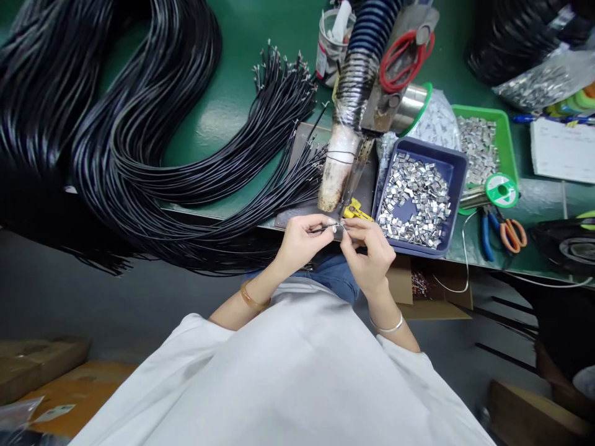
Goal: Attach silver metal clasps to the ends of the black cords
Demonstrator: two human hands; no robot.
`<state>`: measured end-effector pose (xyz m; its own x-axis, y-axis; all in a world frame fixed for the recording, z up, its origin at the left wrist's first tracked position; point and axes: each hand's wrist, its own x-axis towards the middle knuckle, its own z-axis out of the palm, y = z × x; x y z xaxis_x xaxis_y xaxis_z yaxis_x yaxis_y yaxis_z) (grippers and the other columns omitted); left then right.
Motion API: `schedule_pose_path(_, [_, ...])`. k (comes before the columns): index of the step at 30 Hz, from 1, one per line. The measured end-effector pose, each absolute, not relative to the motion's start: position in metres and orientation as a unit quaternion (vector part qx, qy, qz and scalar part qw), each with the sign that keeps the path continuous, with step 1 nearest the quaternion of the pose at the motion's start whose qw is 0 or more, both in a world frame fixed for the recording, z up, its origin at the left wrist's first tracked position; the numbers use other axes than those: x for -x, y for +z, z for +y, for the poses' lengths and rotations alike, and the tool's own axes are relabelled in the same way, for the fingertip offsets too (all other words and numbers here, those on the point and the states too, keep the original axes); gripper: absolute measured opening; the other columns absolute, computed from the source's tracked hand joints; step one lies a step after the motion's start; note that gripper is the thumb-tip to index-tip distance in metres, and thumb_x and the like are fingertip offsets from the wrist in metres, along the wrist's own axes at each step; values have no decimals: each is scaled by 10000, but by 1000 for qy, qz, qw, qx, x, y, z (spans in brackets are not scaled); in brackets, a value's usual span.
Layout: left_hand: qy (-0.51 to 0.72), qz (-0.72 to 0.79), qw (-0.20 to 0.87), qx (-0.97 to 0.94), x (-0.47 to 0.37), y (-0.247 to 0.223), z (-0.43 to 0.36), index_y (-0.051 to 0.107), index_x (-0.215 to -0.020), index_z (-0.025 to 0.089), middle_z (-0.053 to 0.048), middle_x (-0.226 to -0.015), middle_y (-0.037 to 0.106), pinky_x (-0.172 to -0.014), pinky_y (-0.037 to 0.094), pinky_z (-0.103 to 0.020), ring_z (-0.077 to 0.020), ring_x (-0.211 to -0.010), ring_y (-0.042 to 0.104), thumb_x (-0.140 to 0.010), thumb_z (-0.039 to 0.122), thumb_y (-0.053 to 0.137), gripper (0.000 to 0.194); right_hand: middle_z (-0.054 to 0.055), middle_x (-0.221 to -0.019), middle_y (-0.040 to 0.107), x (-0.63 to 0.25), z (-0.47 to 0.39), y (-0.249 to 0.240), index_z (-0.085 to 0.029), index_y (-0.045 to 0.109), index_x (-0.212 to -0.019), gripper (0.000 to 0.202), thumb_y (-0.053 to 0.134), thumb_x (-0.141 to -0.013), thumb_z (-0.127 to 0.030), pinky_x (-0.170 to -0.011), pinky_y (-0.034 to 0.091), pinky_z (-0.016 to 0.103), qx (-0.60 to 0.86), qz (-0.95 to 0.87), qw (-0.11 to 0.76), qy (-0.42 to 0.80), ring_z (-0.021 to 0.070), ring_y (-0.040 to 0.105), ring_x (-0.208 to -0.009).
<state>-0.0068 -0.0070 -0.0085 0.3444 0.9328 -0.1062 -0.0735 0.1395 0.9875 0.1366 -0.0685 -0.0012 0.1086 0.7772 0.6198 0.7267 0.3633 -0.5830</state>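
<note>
Close to the bench edge, my left hand (pixel 304 240) pinches the end of a thin black cable (pixel 318 230). My right hand (pixel 369 251) is closed at the cable's tip, fingertips almost touching those of the left. Something small and silvery sits between the fingertips; it looks like a metal connector shell, though the fingers partly cover it. Just beyond the hands lies a yellow tool (pixel 357 209). A blue tray (pixel 458 179) of loose metal shells stands to the right of my right hand. Long bundles of black cables (pixel 195 179) stretch across the left side, their stripped ends near the middle.
A ribbed hose (pixel 372 31) wrapped in film hangs over the bench, beside red-handled scissors (pixel 406 61). Further right are a green tray (pixel 506 142), a solder spool (pixel 502 189), blue pliers (pixel 487 235) and orange-handled cutters (pixel 514 236). A cardboard box (pixel 437 310) stands below the bench.
</note>
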Motion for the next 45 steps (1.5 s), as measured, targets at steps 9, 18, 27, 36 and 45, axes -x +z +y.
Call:
schedule_pose_path(9, [398, 429, 612, -532, 6, -11, -7, 809, -849, 118, -53, -803, 790, -660, 581, -198, -141, -703, 717, -723, 203, 719, 177, 57, -1027, 757, -137, -66, -5, -218, 649, -913, 141, 674, -881, -83, -569, 586, 195, 568, -660, 491, 32, 146, 737, -901])
schedule_pose_path(18, [414, 415, 585, -561, 9, -8, -7, 825, -894, 125, -75, -896, 821, -688, 608, -204, -179, -808, 766, -749, 193, 719, 191, 52, -1054, 768, -136, -66, -3, -231, 676, -940, 166, 693, -869, -82, -591, 610, 212, 561, -659, 501, 11, 147, 748, -878])
schedule_pose_path(27, [395, 375, 674, -499, 7, -11, -2, 787, -758, 141, -35, -755, 779, -733, 581, -234, -136, -715, 707, -702, 226, 761, 105, 74, -1045, 783, -137, -69, -5, -218, 630, -923, 180, 682, -858, -59, -638, 619, 221, 548, -673, 497, -6, 161, 768, -907])
schedule_pose_path(36, [376, 383, 727, -429, 9, -11, 1, 782, -776, 128, 6, -640, 695, -597, 467, -195, -75, -585, 571, -657, 314, 846, 230, 64, -1047, 783, -139, -65, -1, -209, 659, -872, 86, 659, -898, -127, -587, 610, 225, 583, -653, 480, 57, 164, 769, -887])
schedule_pose_path(45, [413, 377, 664, -497, 9, -2, -1, 800, -770, 146, -1, -645, 708, -620, 523, -224, -110, -611, 627, -719, 247, 769, 117, 65, -1071, 780, -137, -62, 8, -216, 677, -865, 78, 664, -902, -148, -621, 636, 272, 589, -656, 470, 42, 175, 769, -883])
